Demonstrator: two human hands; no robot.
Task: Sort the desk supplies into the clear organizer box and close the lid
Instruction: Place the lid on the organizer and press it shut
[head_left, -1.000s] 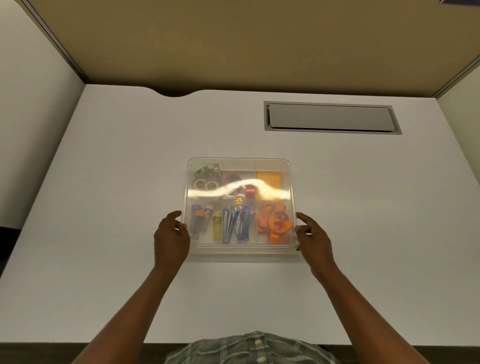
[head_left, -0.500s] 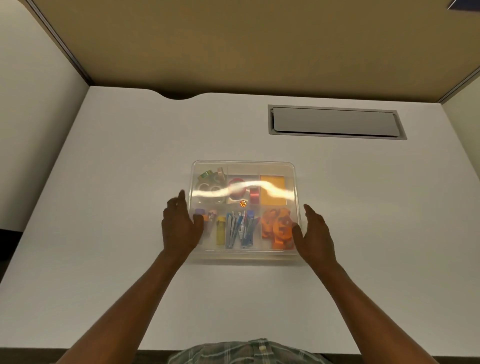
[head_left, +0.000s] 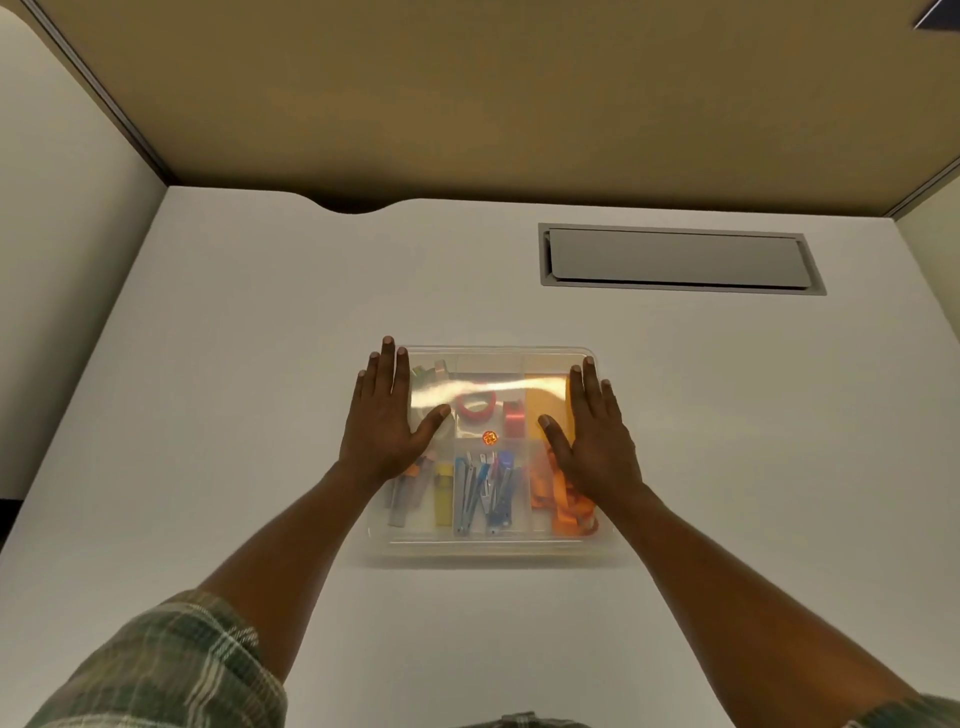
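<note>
Here the white worktop is carrying a clear box near its middle, well clear of the grey hatch lying toward 1 o'clock. The lid is sitting over the box, so the sorting looks done and only the sealing remains. The left hand is lying flat and open along the 9 o'clock edge, fingers spread, thumb reaching inward; the right hand is mirroring it at 3 o'clock. Neither is gripping anything; both are pressing palm-down. The box is probably light, thin and a bit flexible, so pressing along the rims and corners should seat it better than the middle, which could bow. Inside, orange clips are sitting at 4 o'clock, blue tools at 6, a red tape roll near centre.
</note>
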